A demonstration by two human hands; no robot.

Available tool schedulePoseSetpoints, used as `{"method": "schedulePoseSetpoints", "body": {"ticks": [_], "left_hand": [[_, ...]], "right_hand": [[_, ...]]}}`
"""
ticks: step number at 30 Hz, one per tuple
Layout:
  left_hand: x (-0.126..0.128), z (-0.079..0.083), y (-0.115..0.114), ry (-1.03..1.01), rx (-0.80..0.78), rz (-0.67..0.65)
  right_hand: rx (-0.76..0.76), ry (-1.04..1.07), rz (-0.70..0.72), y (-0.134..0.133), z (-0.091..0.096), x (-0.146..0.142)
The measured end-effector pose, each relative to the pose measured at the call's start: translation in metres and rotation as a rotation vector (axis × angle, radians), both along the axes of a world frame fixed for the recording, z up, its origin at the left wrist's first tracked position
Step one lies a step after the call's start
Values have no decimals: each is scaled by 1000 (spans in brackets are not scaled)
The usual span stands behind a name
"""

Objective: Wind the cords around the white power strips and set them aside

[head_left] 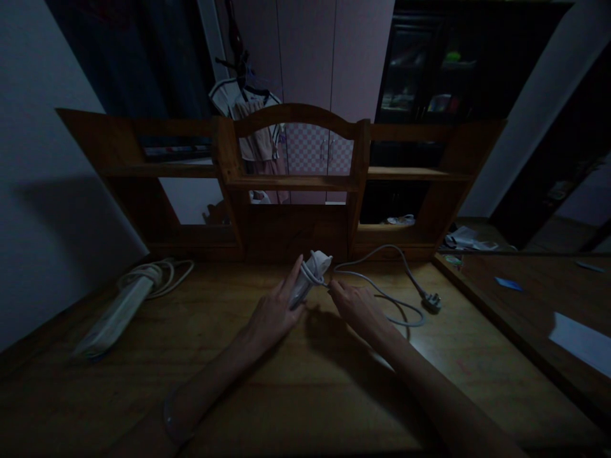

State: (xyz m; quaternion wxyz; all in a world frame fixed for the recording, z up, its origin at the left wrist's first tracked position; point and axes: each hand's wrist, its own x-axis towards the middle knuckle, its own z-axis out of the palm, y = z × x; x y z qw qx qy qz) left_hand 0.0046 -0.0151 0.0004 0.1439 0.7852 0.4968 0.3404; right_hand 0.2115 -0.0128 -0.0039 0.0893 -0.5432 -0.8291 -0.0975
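Just above the middle of the wooden desk [296,381], my left hand [277,312] grips a light grey power strip [301,289], tilted with its far end up to the right. Round that far end runs a turn of grey cord [312,275]. My right hand [356,304] has its fingers closed on the cord close beside the strip. From there the loose cord curves away over the desk to the right and ends in a plug [432,302] with metal pins. The strip's near end is partly covered by my left hand.
On the left of the desk lies another power strip [114,315] with its pale cord [155,277] wound around one end. A wooden shelf unit [293,183] stands along the back edge. To the right, a brown surface [539,299] holds a white paper [582,340] and a blue card [508,284].
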Motion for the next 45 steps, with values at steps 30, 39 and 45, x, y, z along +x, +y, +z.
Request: {"method": "schedulePoseSetpoints", "body": {"ticks": [30, 39, 45], "left_hand": [[-6, -14, 8, 767, 332, 14], [-1, -16, 4, 874, 479, -134], [0, -12, -3, 840, 593, -242]], "right_hand": [[493, 307, 389, -5, 10, 28], [334, 422, 420, -1, 9, 28], [178, 677, 327, 10, 13, 39]]}}
